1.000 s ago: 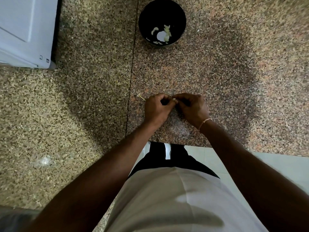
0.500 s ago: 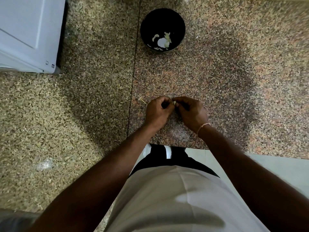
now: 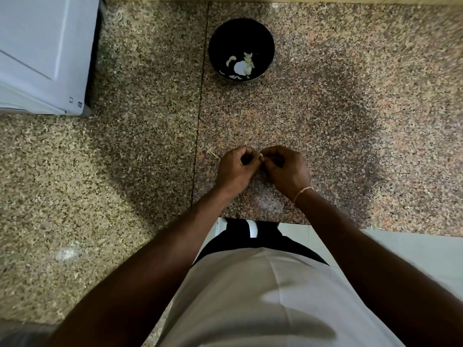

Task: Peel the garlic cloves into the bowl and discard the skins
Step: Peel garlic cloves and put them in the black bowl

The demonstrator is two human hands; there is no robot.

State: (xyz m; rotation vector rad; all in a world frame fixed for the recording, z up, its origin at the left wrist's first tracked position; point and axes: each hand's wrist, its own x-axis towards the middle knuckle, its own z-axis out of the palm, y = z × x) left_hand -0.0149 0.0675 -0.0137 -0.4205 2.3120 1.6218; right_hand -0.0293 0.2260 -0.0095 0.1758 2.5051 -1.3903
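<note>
- Garlic clove (image 3: 261, 156): small pale piece, pinched between the fingertips of both hands, above the near part of the granite counter (image 3: 350, 121).
- Left hand (image 3: 236, 169): fingers curled in, tips on the clove.
- Right hand (image 3: 285, 169): fingers curled in, tips meeting the left's on the clove; thin band on the wrist.
- Skin scrap (image 3: 213, 153): on the counter just left of the left hand.
- Black bowl (image 3: 218, 46): well beyond the hands, peeled cloves (image 3: 241, 66) inside.
- White appliance (image 3: 45, 53): far left.
</note>
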